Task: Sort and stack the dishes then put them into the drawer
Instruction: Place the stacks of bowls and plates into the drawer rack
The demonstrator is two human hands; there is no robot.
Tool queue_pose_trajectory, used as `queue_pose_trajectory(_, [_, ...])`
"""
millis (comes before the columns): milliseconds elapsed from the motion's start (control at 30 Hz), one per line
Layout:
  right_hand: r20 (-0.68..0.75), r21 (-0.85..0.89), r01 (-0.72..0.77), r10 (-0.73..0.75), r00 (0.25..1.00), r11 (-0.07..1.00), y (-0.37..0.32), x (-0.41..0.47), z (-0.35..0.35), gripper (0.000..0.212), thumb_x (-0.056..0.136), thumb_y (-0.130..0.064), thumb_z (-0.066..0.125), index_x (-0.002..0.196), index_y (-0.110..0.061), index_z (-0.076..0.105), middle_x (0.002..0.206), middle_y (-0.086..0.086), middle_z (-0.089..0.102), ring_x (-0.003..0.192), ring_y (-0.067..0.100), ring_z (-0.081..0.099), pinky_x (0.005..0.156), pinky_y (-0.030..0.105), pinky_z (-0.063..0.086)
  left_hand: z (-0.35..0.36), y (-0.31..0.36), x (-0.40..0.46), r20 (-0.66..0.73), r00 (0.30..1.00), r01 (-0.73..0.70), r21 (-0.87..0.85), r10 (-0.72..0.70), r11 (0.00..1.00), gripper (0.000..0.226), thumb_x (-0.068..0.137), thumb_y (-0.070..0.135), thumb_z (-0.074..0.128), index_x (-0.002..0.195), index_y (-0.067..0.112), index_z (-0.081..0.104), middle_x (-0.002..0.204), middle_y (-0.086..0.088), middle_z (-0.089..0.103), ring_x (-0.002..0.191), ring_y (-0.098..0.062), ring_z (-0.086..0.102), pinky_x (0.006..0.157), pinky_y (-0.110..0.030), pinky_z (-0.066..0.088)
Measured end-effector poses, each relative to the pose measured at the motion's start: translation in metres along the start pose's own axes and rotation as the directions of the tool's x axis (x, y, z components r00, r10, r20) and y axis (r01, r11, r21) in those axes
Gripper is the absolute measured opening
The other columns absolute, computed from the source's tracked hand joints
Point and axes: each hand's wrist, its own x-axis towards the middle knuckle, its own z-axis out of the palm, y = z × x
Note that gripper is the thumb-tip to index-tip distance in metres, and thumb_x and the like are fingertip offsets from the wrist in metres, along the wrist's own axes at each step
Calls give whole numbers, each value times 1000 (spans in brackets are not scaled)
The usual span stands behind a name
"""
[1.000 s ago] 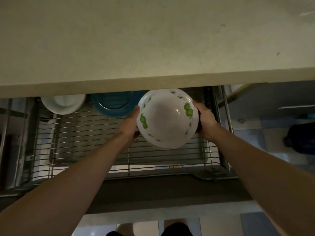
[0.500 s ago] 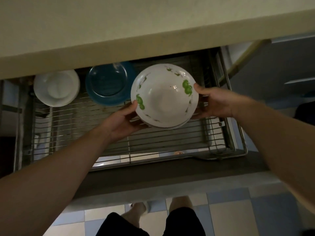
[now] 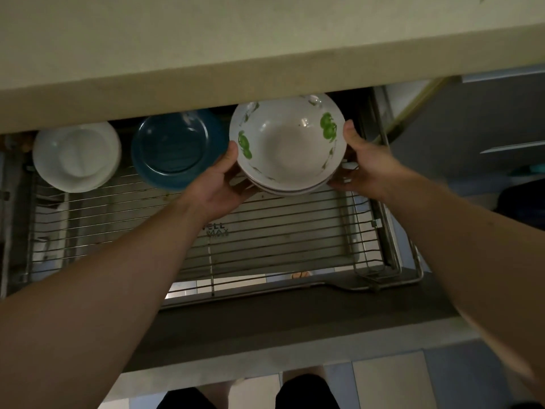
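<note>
You've got the stack of white bowls with green prints (image 3: 287, 146) cradled from both sides, your left hand (image 3: 219, 184) cupped under its left rim with the thumb hooked on the edge, your right hand (image 3: 364, 165) doing the same on the right. Two hands because a nested stack wants to slide, and a grip low on opposite sides looks meant to keep it level. It sits over the far right corner of the drawer's wire rack (image 3: 265, 234), tucked partly under the counter edge (image 3: 265, 81); whether its base is touching the wires yet, I cannot tell.

You're filling the far row left to right, which leaves the near half of the rack free for whatever comes after.

The count: one white stack (image 3: 77, 157) far left, how many pieces is unclear. One blue plate (image 3: 177, 150) just beside it in the middle, possibly more beneath. In your hands, at least two bowls by the rims showing, maybe three. Set it down gently and slip your fingers out.
</note>
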Motion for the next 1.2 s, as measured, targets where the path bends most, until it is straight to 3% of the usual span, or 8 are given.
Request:
queue_pose_trajectory(100, [-2,62,4,-4,1000,998,5,1,0,47,84,-52,75,107,-11,74,98,6,80,94,32,74,67,48,62,-1,-2,1,18,1000,-1,30,1,1000,71,80,40,76,143,12,56,143,-12,59,126,-30,60,90,-42,60])
queue_pose_trajectory(233, [83,108,-49,40,996,993,10,-8,-7,39,91,-40,73,119,-13,72,120,11,73,107,37,69,77,54,61,-6,-11,-5,50,999,3,61,-6,998,68,84,32,74,146,15,53,149,-12,54,135,-29,53,106,-41,52])
queue_pose_trajectory(367, [261,74,-149,125,957,986,18,-19,-14,36,93,-22,69,126,-8,63,118,17,68,104,40,72,85,57,60,-8,-25,-11,99,995,12,40,-16,999,66,85,17,73,147,24,52,142,-11,59,132,-35,54,93,-46,58])
queue_pose_trajectory(533, [334,63,-140,111,936,988,19,-18,-18,38,95,-13,66,132,-10,57,124,17,67,118,41,65,93,61,55,-6,-36,-6,151,988,-31,-21,33,999,72,83,12,72,149,28,47,148,-16,51,129,-40,57,97,-56,54])
queue_pose_trajectory(700, [302,54,-88,68,951,995,14,-9,-15,32,97,-11,64,128,-13,59,125,16,65,112,44,68,93,64,54,1,-28,4,144,988,-64,23,60,998,85,71,11,78,149,28,46,139,-13,55,126,-43,57,93,-57,56])
queue_pose_trajectory(867, [271,79,-86,62,960,993,7,0,-9,33,98,-11,63,130,-10,58,127,21,60,104,42,70,87,64,56,14,-16,20,143,986,-94,30,89,995,72,84,8,67,151,21,44,148,-15,48,135,-37,50,97,-56,54])
queue_pose_trajectory(1033, [213,231,-54,3,977,971,8,6,-2,40,100,-16,61,139,-10,54,128,18,62,106,41,66,76,58,62,27,-8,35,120,990,-82,35,78,996,65,91,10,61,152,15,42,152,-19,46,136,-37,50,94,-55,56])
queue_pose_trajectory(1200, [78,341,30,-60,995,940,10,13,5,36,98,-20,66,133,-17,60,128,14,65,105,37,67,83,59,60,45,-9,45,109,991,-80,-36,83,996,63,92,8,63,151,15,43,148,-19,49,131,-40,53,96,-60,54])
